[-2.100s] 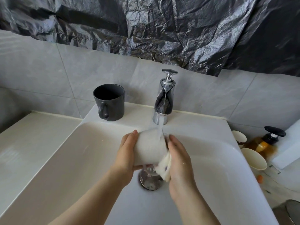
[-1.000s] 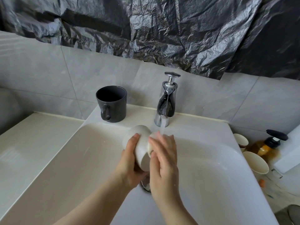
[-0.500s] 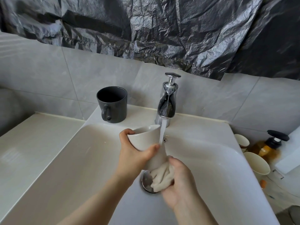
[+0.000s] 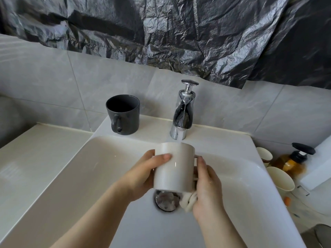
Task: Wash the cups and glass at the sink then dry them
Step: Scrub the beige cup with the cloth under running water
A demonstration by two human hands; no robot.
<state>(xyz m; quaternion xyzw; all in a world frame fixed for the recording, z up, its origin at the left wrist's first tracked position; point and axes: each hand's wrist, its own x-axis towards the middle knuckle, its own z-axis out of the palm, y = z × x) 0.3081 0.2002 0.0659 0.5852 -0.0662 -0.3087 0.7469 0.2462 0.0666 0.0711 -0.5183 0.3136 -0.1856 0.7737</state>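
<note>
**Wash in progress: first mug under the tap, drying not started**

- Left hand is gripping the white mug: thumb lying across the near wall, fingers wrapping the far side.
- Right hand is bunching a pale cloth in its palm. Its fingertips are reaching up beside the mug's handle, on the mug's right.
- Hands are sitting close together, one on each side of the mug.
- The mug is being held roughly upright between the hands, over the drain, which is showing just below it.
- Just beyond the hands the tap is running, with the stream landing at the mug's far top edge. Can't tell whether it is going inside.
- Beyond and left of the left hand, a dark mug is standing upright on the sink ledge. Can't tell whether it has been washed.
- Well off to the right of the right hand, two pale cups and an amber pump bottle are waiting on the counter.
- No glass is showing anywhere in view.

My read: we're early. One mug is being rinsed or wiped. The other cups and the glass are looking untouched, and all the drying is remaining.
</note>
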